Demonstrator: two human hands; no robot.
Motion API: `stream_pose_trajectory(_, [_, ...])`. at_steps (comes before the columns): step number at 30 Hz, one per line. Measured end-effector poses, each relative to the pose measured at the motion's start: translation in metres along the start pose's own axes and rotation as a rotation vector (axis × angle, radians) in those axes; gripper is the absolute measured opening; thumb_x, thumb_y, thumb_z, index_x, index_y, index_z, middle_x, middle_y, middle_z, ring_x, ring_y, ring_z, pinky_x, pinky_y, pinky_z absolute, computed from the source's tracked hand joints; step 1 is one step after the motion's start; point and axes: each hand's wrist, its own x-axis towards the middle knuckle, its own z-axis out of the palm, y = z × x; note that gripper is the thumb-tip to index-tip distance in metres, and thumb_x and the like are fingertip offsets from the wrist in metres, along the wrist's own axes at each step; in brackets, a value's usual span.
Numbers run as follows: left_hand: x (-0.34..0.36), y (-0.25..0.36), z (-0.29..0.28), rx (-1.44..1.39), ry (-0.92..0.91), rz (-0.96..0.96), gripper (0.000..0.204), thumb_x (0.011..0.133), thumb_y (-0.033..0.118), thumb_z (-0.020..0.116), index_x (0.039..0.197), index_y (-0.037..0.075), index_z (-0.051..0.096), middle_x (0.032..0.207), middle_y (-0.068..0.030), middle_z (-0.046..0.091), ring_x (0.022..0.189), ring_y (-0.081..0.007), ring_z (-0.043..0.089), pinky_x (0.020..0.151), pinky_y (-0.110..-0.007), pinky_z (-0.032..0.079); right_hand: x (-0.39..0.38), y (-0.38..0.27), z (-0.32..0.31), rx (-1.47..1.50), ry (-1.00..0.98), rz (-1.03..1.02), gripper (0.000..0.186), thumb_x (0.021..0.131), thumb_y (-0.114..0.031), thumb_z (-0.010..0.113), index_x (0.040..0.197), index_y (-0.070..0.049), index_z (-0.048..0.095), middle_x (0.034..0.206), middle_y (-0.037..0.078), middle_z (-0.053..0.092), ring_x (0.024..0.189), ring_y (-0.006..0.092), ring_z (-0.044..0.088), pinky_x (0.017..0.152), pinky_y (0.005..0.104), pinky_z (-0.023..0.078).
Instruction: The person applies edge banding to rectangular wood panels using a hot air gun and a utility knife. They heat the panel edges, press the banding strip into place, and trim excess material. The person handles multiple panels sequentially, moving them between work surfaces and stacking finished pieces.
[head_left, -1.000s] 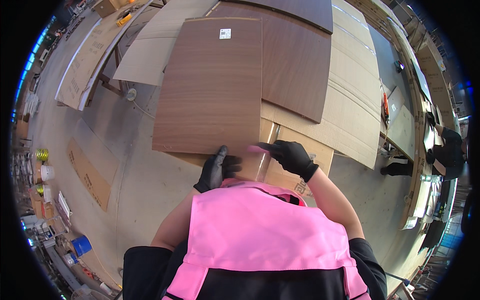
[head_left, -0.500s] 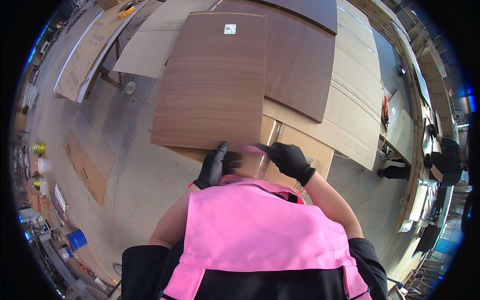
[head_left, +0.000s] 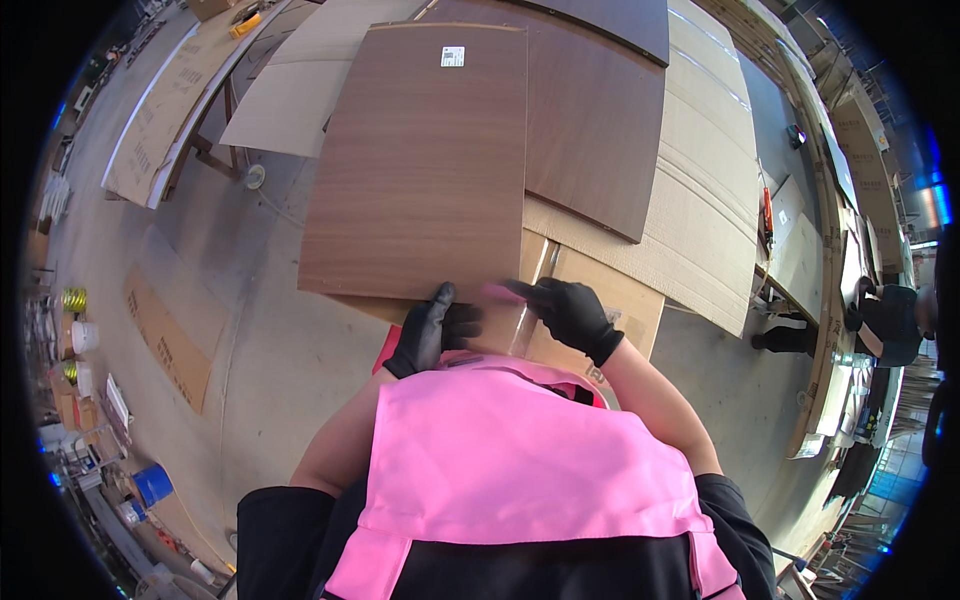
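Single head-worn fisheye view, looking steeply down over the person's pink vest (head_left: 520,460), close on both gloved hands, wood panel (head_left: 420,160) ahead, floor curving toward the dark rim

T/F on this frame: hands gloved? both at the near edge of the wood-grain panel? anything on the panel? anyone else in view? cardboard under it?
1. Both hands wear black gloves. True: left hand, right hand.
2. Both hands are at the far edge of the wood-grain panel. False: they are at its near edge, close to the person's chest.
3. A small white label sits near the panel's far edge. True.
4. The panel lies on bare concrete floor. False: tan cardboard shows under its near edge.
5. Nobody else is in view. False: another person is at the right rim.
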Motion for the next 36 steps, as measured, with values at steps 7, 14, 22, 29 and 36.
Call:
stream_pose_trajectory(7, [0.0, -0.001, 0.0, -0.01, -0.014, 0.021, 0.058, 0.095, 0.054, 0.047, 0.114, 0.0, 0.059, 0.097, -0.0145, 0.068, 0.079, -0.0227, 0.067, 0.068, -0.035, 0.054, 0.004, -0.007, -0.003, 0.033, 0.003, 0.056, 0.058, 0.081, -0.008, 0.056, 0.134, -0.03, 0.05, 0.082, 0.007, 0.062, 0.07, 0.0293, 0.062, 0.06, 0.0394, 0.05])
stream_pose_trajectory(14, [0.001, -0.002, 0.0, -0.031, -0.012, 0.0, 0.059, 0.095, 0.054, 0.047, 0.113, 0.0, 0.059, 0.097, -0.014, 0.068, 0.077, -0.0222, 0.066, 0.066, -0.035, 0.054, 0.002, -0.009, -0.002, 0.003, 0.104, 0.007, 0.064, 0.078, -0.005, 0.057, 0.136, -0.029, 0.049, 0.08, 0.005, 0.06, 0.068, 0.0285, 0.061, 0.06, 0.0384, 0.05])
stream_pose_trajectory(22, [-0.001, 0.0, 0.001, -0.027, -0.009, -0.018, 0.061, 0.094, 0.056, 0.047, 0.115, 0.0, 0.058, 0.098, -0.0136, 0.068, 0.077, -0.0216, 0.066, 0.066, -0.035, 0.054, -0.001, -0.009, 0.005, -0.004, 0.02, 0.079, 0.062, 0.078, -0.008, 0.058, 0.136, -0.027, 0.05, 0.08, 0.006, 0.061, 0.068, 0.0279, 0.062, 0.061, 0.0382, 0.05])
stream_pose_trajectory(29, [-0.002, 0.001, 0.001, -0.014, -0.007, -0.009, 0.062, 0.094, 0.056, 0.047, 0.115, -0.001, 0.058, 0.098, -0.0135, 0.068, 0.078, -0.022, 0.067, 0.066, -0.036, 0.054, -0.004, -0.01, 0.007, -0.031, 0.055, 0.087, 0.062, 0.077, -0.008, 0.058, 0.135, -0.027, 0.05, 0.081, 0.005, 0.061, 0.068, 0.0273, 0.062, 0.059, 0.0383, 0.05])
stream_pose_trajectory(36, [-0.004, 0.003, 0.003, -0.039, -0.012, -0.029, 0.059, 0.093, 0.056, 0.05, 0.115, 0.002, 0.055, 0.098, -0.0135, 0.068, 0.075, -0.0174, 0.064, 0.063, -0.031, 0.05, 0.001, -0.012, 0.008, -0.024, 0.049, 0.11, 0.053, 0.082, -0.011, 0.058, 0.133, -0.026, 0.052, 0.077, 0.006, 0.06, 0.066, 0.0283, 0.061, 0.058, 0.0387, 0.05])
